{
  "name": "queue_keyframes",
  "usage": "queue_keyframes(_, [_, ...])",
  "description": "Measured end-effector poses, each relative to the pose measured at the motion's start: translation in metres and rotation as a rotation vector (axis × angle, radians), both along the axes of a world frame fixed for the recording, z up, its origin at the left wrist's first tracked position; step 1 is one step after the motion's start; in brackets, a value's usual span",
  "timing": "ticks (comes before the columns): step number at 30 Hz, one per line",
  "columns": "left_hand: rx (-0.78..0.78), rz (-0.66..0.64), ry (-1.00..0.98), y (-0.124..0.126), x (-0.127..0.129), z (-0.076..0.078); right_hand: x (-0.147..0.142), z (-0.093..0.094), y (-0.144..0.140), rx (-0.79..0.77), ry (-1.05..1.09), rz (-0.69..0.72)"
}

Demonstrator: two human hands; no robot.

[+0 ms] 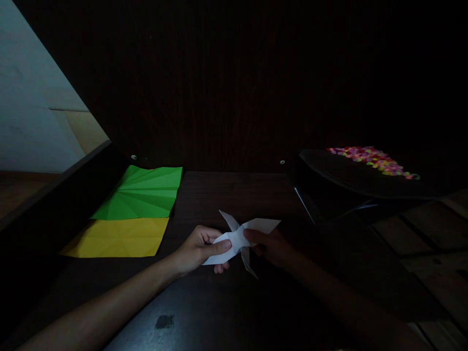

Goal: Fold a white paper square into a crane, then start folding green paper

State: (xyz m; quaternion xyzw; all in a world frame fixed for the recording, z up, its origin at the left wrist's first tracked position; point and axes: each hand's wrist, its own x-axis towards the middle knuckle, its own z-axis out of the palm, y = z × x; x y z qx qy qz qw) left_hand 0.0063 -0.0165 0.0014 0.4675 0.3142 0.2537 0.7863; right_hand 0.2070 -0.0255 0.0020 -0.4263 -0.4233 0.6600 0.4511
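A white folded paper figure [239,240] with several pointed flaps spreads out between my two hands, above the dark desk. My left hand [204,247] pinches its left flap, thumb on top and fingers curled beneath. On the other side, my right hand [270,244] grips the right part, the thumb pressed near the centre; its other fingers are mostly hidden in shadow. One narrow flap points up and away, another down toward me. Left of my hands lie a creased green paper sheet [146,192] and a creased yellow paper sheet [120,237], the green one overlapping the yellow.
A dark upright panel [226,97] rises behind the desk [234,190], and a raised edge [62,185] borders its left side. To the right, small colourful pieces [376,160] rest on a dark curved surface [329,170]. Wooden slats [431,239] show at lower right.
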Motion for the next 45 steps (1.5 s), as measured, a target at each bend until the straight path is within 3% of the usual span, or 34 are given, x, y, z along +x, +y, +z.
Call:
queue_keyframes(19, [0.005,-0.003,0.028,0.0007,-0.0007,0.0032,0.0087,-0.0042,0.0048,0.015,-0.014,0.077])
queue_keyframes(25, [0.019,0.010,0.043,0.0011,-0.0008,0.0021,0.0040,-0.0039,0.0030,0.002,0.001,-0.042])
queue_keyframes(33, [0.015,0.002,0.043,0.0021,-0.0011,0.0029,0.0066,-0.0060,0.0036,0.016,-0.005,0.028])
queue_keyframes(45, [-0.016,-0.032,0.041,0.0016,-0.0020,0.0043,0.0024,-0.0039,0.0010,-0.042,-0.028,-0.011])
